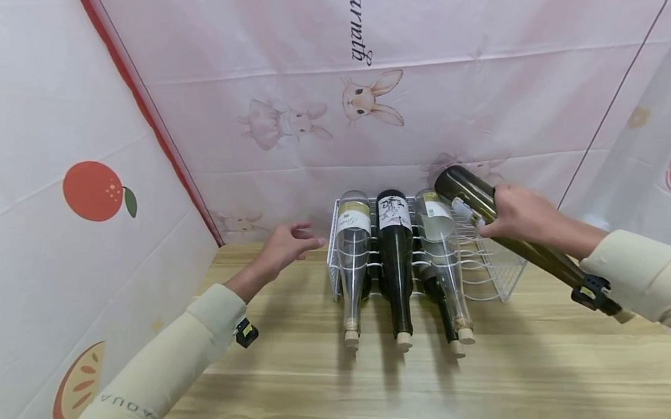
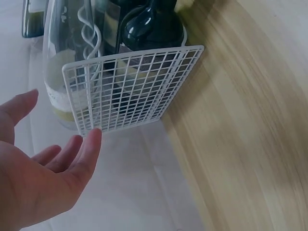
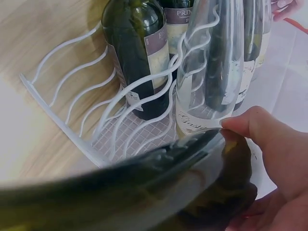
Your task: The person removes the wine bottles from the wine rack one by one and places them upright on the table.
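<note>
My right hand [image 1: 527, 218] grips a dark green wine bottle [image 1: 465, 186] around its body. The bottle slants over the right end of a white wire rack [image 1: 332, 249], base up toward the wall, corked neck down to the right. My left hand [image 1: 284, 251] is held just off the rack's left side with fingers spread and nothing in it. In the left wrist view its fingertips are near the mesh end panel [image 2: 130, 89]. On the rack's top tier lie a clear bottle [image 1: 353, 276], a dark bottle [image 1: 395, 263] with a white label, and another clear bottle [image 1: 449, 273].
Below, another dark bottle [image 1: 442, 304] pokes its corked neck forward; the right wrist view shows a lower-tier green bottle [image 3: 137, 53]. Wavy wires form the rack's cradles. The rack stands on a wood-grain table [image 1: 297, 371] against a pink printed cloth [image 1: 285, 45], with white cloth at the sides.
</note>
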`<state>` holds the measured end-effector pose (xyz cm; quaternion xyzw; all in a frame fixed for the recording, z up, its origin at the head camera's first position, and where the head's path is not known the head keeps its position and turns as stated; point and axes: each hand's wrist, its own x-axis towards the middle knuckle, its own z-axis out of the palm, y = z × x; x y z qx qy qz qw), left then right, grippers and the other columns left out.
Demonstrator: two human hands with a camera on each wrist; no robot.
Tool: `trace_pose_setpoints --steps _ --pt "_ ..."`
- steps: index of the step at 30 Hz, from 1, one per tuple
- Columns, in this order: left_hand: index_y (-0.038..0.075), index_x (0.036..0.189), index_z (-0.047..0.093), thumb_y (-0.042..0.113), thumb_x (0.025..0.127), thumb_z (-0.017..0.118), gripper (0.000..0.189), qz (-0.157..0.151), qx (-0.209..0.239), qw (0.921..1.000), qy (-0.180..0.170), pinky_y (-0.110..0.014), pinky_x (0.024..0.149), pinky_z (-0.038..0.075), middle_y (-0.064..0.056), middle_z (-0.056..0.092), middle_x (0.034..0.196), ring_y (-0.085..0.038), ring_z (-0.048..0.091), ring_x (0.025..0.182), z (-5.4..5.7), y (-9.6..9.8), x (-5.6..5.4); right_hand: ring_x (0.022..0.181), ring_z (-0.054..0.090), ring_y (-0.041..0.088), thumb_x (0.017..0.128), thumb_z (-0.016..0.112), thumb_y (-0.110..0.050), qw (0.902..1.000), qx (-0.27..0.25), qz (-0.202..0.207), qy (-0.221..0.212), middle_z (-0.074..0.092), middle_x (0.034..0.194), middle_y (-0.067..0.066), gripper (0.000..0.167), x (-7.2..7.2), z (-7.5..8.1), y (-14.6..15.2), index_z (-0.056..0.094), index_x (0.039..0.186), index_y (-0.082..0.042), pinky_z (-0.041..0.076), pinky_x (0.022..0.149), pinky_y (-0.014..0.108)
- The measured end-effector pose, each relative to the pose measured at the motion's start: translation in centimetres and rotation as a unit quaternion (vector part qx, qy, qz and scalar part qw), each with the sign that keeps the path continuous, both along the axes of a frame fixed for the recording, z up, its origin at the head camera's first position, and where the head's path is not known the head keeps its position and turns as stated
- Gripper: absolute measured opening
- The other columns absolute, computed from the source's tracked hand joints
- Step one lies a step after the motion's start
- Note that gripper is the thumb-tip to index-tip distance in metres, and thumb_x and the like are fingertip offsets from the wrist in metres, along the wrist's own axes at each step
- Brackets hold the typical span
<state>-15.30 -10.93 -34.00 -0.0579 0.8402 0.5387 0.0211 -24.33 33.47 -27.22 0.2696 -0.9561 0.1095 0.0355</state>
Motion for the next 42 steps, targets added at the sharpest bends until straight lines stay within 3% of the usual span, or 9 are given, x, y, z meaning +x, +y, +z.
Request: trace_pose_setpoints --steps 4,11,15,20,32,42 --pt "0.005 0.155 0.045 0.033 0.09 0.081 0.079 -0.009 -0.049 0.9985 0.023 -0.048 0.107 0.055 -0.02 0.057 0.149 -0.037 0.059 0.134 0.4 -0.1 0.4 0.062 0.047 0.022 0.074 0.087 -0.034 0.9993 0.016 0.009 0.032 0.052 0.076 0.012 0.084 -0.1 0.3 -0.2 0.047 0.124 0.02 0.044 0.053 0.035" --pt "0.011 0.156 0.046 0.041 0.088 0.08 0.081 -0.018 -0.144 0.9874 0.062 -0.052 0.104 0.056 -0.015 0.055 0.154 -0.038 0.058 0.136 1.0 0.2 1.0 0.08 0.06 0.04 0.073 0.089 -0.036 0.998 0.035 0.003 0.052 0.063 0.099 0.03 0.097 0.2 0.8 -0.4 0.042 0.135 0.021 0.053 0.07 0.055" --pt "0.009 0.154 0.048 0.039 0.088 0.08 0.08 -0.031 -0.215 0.9702 0.107 -0.055 0.102 0.057 -0.016 0.055 0.154 -0.041 0.059 0.134 1.2 0.7 1.5 0.102 0.059 0.052 0.073 0.089 -0.034 0.9976 0.037 0.0 0.058 0.06 0.118 0.038 0.095 0.5 1.1 -0.7 0.044 0.137 0.019 0.052 0.083 0.064" --pt "0.005 0.152 0.05 0.032 0.085 0.082 0.079 -0.046 -0.285 0.942 0.172 -0.056 0.114 0.048 -0.019 0.056 0.153 -0.041 0.056 0.139 1.5 1.2 1.8 0.121 0.05 0.06 0.071 0.09 -0.033 0.997 0.049 -0.009 0.059 0.051 0.137 0.042 0.106 0.9 1.6 -1.3 0.037 0.148 0.016 0.048 0.094 0.071" --pt "0.008 0.154 0.048 0.039 0.081 0.087 0.088 -0.046 -0.345 0.9032 0.252 -0.057 0.12 0.042 -0.016 0.051 0.157 -0.038 0.05 0.145 2.1 2.6 2.3 0.133 0.044 0.055 0.071 0.091 -0.027 0.993 0.057 0.005 0.103 0.046 0.15 0.033 0.105 1.7 2.3 -2.2 0.035 0.154 0.005 0.05 0.091 0.074" --pt "0.009 0.156 0.044 0.036 0.077 0.091 0.096 -0.061 -0.349 0.8848 0.303 -0.054 0.119 0.044 -0.016 0.047 0.16 -0.038 0.049 0.144 2.3 3.8 2.2 0.138 0.044 0.047 0.071 0.089 -0.023 0.9862 0.06 0.034 0.15 0.05 0.151 0.025 0.098 2.7 2.6 -3.1 0.041 0.153 0.001 0.056 0.08 0.071"
